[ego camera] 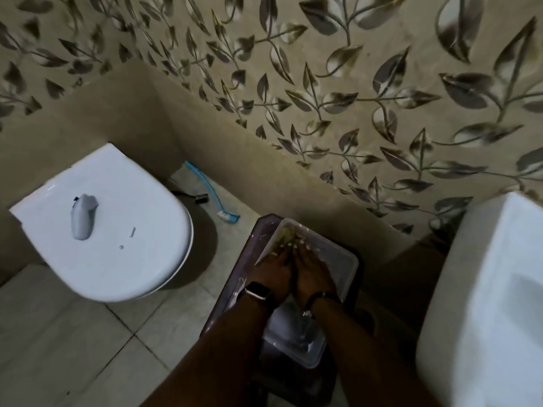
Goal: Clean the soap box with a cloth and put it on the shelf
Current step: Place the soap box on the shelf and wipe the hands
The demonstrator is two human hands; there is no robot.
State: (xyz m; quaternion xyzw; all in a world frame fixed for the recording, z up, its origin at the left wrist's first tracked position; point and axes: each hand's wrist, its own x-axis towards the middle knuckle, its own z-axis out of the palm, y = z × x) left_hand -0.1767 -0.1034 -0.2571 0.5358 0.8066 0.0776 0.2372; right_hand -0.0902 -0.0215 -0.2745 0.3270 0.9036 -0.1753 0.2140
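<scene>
The soap box (348, 261), a clear rectangular plastic container, lies on a dark brown stool (235, 277) in the lower middle of the head view. Both my hands are inside it, side by side, fingers stretched toward its far end. My left hand (273, 271), with a watch on the wrist, and my right hand (314, 274), with a bracelet, press down on a yellowish cloth (286, 235) bunched against the box's far wall. Most of the cloth is hidden under my fingers. No shelf is in view.
A white toilet with its lid shut (111, 254) stands to the left, with a grey bottle (82, 215) lying on it. A blue brush (211, 195) lies on the tiled floor behind the stool. A white basin (493, 304) fills the right edge. A leaf-patterned wall rises behind.
</scene>
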